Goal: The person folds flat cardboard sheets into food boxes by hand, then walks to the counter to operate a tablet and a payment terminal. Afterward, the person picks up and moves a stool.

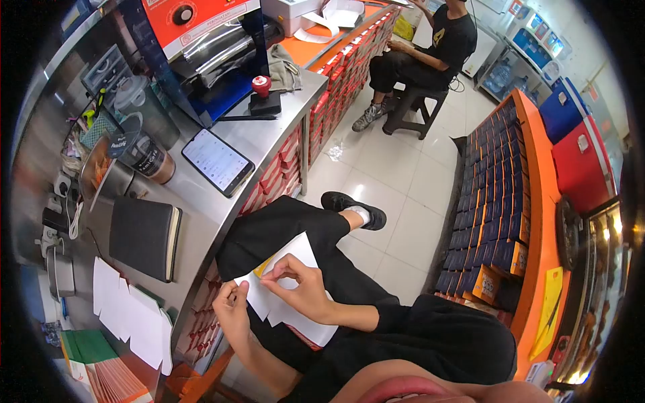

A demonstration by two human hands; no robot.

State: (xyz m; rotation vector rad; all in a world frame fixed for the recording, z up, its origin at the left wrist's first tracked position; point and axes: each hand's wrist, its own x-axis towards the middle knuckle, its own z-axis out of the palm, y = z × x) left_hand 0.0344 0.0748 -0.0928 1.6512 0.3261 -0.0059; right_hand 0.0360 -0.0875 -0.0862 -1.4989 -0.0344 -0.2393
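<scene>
Across my lap lies a notched white card sheet (306, 252), a red strip showing along its lower edge. My right hand (295, 289) is over the sheet with thumb and fingertips pinched together. A small yellow piece (263, 267) shows just behind those fingers. At the sheet's left edge, my left hand (234, 310) is also closed in a pinch, thumb against fingertips. Whatever is between the fingers of either hand is too small to make out. The two hands are close together but apart.
On the metal counter are notched white cards (131, 316), a black notebook (142, 236), a phone (218, 161), a drink cup (144, 153) and a red-handled stamp (261, 85). Dark boxes (494, 181) fill a rack at right. Another person (453, 37) sits on a stool (418, 104).
</scene>
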